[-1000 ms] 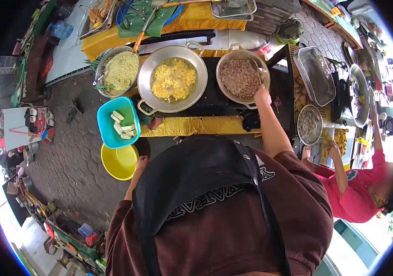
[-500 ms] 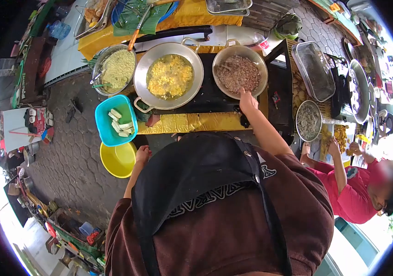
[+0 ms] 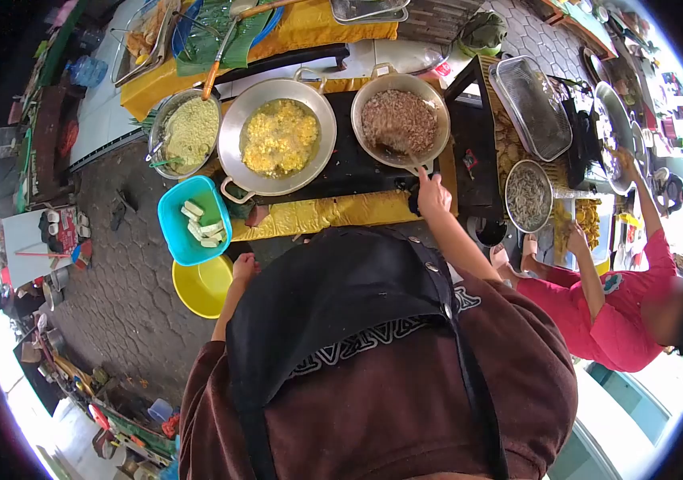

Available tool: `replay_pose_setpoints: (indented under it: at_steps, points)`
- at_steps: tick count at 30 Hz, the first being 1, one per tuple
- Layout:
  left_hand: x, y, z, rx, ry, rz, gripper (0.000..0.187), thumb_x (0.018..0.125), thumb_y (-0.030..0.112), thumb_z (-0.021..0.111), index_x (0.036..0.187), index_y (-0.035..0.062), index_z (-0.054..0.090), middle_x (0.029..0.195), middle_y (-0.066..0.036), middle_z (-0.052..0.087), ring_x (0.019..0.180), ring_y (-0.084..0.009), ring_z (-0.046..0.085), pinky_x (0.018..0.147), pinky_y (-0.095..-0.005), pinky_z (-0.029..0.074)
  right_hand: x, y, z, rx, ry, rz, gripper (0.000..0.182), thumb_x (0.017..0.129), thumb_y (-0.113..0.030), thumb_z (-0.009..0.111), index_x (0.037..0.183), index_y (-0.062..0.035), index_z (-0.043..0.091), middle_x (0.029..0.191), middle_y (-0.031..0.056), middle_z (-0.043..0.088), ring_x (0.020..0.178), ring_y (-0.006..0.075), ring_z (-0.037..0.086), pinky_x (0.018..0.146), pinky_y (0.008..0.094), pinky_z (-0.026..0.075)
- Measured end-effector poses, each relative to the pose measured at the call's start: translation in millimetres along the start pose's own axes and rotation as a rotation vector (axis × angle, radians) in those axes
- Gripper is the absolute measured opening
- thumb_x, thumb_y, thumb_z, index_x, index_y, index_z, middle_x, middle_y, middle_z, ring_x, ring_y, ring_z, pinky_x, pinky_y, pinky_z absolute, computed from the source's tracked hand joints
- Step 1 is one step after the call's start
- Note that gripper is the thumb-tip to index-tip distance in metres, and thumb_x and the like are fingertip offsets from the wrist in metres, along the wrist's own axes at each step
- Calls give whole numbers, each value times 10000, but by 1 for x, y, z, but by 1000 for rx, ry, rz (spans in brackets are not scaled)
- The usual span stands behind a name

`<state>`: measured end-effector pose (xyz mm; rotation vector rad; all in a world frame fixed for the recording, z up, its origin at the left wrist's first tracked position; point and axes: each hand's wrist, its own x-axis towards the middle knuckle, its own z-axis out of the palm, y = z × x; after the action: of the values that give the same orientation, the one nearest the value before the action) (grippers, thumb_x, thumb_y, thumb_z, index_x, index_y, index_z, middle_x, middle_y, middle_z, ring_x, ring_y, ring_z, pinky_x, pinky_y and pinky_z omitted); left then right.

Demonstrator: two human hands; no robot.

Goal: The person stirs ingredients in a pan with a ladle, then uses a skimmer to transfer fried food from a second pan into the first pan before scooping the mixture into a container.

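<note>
Shoulders in a brown top and dark apron fill the near view, seen from above. Left hand (image 3: 244,266) hangs low over the paving, just above a yellow basin (image 3: 201,286); its grip looks loosely curled around nothing, though it is small and hard to read. Beyond it, at the counter's near left corner, sits a turquoise tub (image 3: 191,220) of pale cut pieces.

Right hand (image 3: 433,192) reaches forward to the counter's (image 3: 333,212) near edge, fingers pressed together around what seems to be the end of a utensil handle. That handle runs away from the hand, up and slightly left, into the brown-mince wok (image 3: 400,122) lying directly beyond, so the right hand is much the nearer.

Farther left stand a wok of yellow frying pieces (image 3: 277,138) and a bowl of pale batter (image 3: 188,132). At far right, a person in a pink top (image 3: 625,308) works at another counter.
</note>
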<state>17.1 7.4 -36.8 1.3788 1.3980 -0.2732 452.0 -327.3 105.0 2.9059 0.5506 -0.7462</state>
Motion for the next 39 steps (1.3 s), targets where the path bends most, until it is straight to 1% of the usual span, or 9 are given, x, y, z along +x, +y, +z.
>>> replay_pose_setpoints:
  at_steps: [2, 6, 12, 14, 17, 29, 33, 36, 39]
  points:
    - [-46, 58, 0, 184, 58, 284, 192, 877, 125, 477, 1016, 12, 544, 738, -87, 588, 595, -164, 583, 536, -299, 506, 8, 3, -12, 22, 65, 10, 399, 898, -142, 363, 1292, -195, 393, 1025, 175, 515, 842, 349, 613, 691, 426, 500]
    - [-46, 68, 4, 159, 46, 315, 189, 878, 119, 475, 1018, 13, 545, 738, -85, 588, 601, -164, 585, 536, -298, 505, -20, 23, -82, -151, 29, -52, 356, 894, -137, 372, 1237, -174, 460, 1011, 155, 523, 826, 331, 624, 661, 408, 511]
    - [-11, 13, 11, 157, 56, 365, 208, 867, 122, 482, 1033, 15, 546, 745, -86, 603, 602, -162, 592, 544, -285, 499, -5, 38, -56, -280, -53, -114, 347, 861, -125, 473, 1207, -134, 480, 1052, 125, 502, 827, 272, 633, 648, 354, 534]
    - [44, -54, 17, 97, -6, 96, 222, 865, 136, 484, 1047, 26, 548, 753, -84, 618, 610, -155, 601, 548, -287, 497, 10, 30, -50, -275, 1, -90, 353, 858, -120, 478, 1210, -132, 467, 1063, 126, 494, 842, 275, 629, 661, 350, 534]
    - [19, -37, 10, 109, 1, 34, 228, 863, 144, 491, 1053, 36, 553, 763, -82, 629, 624, -152, 611, 566, -285, 500, 17, 28, -65, -244, 78, -68, 382, 856, -105, 473, 1236, -131, 442, 1055, 127, 486, 828, 276, 630, 670, 350, 534]
    - [18, -50, 38, 97, 30, 97, 221, 873, 147, 490, 1052, 34, 556, 785, -93, 624, 651, -170, 619, 570, -296, 503, 49, 49, -65, -325, 164, -113, 232, 884, -145, 465, 1098, -78, 528, 1001, 109, 481, 870, 257, 586, 698, 339, 530]
    - [-56, 29, 36, -43, 74, 110, 218, 877, 133, 483, 1059, 29, 546, 771, -88, 618, 631, -162, 608, 561, -291, 498, 43, 53, -89, -257, 230, -112, 237, 879, -137, 463, 1101, -79, 525, 1032, 121, 483, 861, 265, 599, 709, 357, 527]
    - [-39, 14, 37, -12, 84, 72, 215, 883, 124, 474, 1064, 24, 534, 756, -81, 609, 618, -154, 595, 554, -282, 496, 20, 61, -103, -329, 8, -138, 243, 869, -147, 459, 1092, -80, 533, 1046, 129, 483, 847, 281, 620, 700, 362, 525]
    - [-16, -15, 43, -211, 68, -72, 213, 887, 116, 468, 1065, 15, 526, 765, -81, 603, 621, -150, 590, 553, -275, 498, 11, 57, -71, -305, -5, -173, 261, 863, -125, 447, 1108, -99, 533, 1029, 134, 487, 839, 281, 621, 689, 373, 525]
